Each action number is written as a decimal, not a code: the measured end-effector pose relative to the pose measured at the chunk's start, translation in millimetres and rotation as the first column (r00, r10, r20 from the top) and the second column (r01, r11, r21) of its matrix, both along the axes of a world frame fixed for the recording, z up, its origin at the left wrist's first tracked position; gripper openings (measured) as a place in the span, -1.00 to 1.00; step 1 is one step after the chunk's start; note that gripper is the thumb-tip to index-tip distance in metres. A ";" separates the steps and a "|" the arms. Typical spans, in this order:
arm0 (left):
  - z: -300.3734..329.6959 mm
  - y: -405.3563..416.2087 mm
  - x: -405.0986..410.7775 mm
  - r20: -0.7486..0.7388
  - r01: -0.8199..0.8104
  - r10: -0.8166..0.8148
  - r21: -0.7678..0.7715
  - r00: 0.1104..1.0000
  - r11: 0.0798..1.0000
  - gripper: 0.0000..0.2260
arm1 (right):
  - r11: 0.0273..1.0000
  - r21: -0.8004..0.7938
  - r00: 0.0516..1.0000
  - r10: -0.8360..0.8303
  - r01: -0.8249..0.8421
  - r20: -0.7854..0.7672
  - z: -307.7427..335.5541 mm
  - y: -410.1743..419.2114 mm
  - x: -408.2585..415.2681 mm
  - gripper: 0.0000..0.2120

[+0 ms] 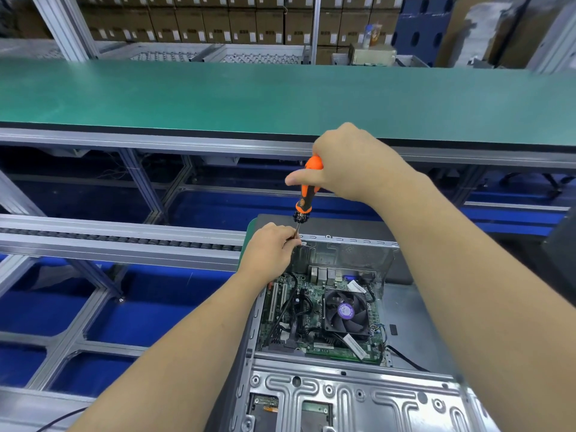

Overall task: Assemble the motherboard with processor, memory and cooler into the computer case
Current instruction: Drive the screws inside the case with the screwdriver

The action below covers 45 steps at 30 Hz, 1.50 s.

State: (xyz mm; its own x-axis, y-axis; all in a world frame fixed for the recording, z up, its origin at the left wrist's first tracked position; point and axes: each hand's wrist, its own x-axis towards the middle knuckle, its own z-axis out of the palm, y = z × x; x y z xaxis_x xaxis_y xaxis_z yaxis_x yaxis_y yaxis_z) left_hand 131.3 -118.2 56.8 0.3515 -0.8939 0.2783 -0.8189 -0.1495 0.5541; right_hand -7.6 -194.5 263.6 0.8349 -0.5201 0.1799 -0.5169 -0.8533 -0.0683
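The motherboard (314, 319) lay flat inside the open computer case (349, 397), low in the view at about five o'clock from centre. Its cooler (346, 311), a black fan with a purple hub label, sat on the board's right half, with black cables (293, 310) looping across the board at nine o'clock from the fan. At twelve o'clock from the board stood the case's rear wall (358, 254). There the left hand (269, 251) pinched the thin metal shaft of an orange-and-black screwdriver (307, 194) near the wall's top left corner; the tip and any screw were hidden by the fingers, so whether it was seated was unclear. The right hand (352, 163) was wrapped round the handle's top, thumb pointing toward nine o'clock. Beyond, at twelve o'clock, ran a long green bench (218, 95), with stacked cardboard boxes (218, 23) behind it.
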 end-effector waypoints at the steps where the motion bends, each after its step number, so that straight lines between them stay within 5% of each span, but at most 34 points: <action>1: -0.2 0.0 0.4 0.002 0.013 -0.013 0.007 1.000 1.000 -0.87 | 0.999 0.036 1.000 0.027 -0.028 0.013 -0.5 -0.1 -2.0 -0.53; 6: -0.6 0.2 2.0 -0.005 0.026 -0.026 0.010 1.000 1.000 -0.87 | 0.987 0.038 0.988 0.155 -0.156 0.016 2.1 3.6 -5.1 -0.79; 15: -0.9 2.3 0.4 -0.027 -0.013 0.012 -0.022 1.000 1.000 -0.89 | 0.982 0.080 0.984 0.166 -0.171 0.057 -1.2 5.0 -5.2 -0.64; 22: 1.5 2.9 -1.6 -0.055 -0.046 0.040 -0.109 0.998 0.993 -0.87 | 0.991 0.032 0.985 0.128 -0.133 0.119 -2.3 5.4 -5.4 -0.71; 45: 3.1 3.3 -1.5 -0.019 -0.027 0.026 -0.062 0.999 0.998 -0.82 | 0.994 0.012 0.984 0.107 -0.110 0.145 -2.2 2.6 -10.8 -0.69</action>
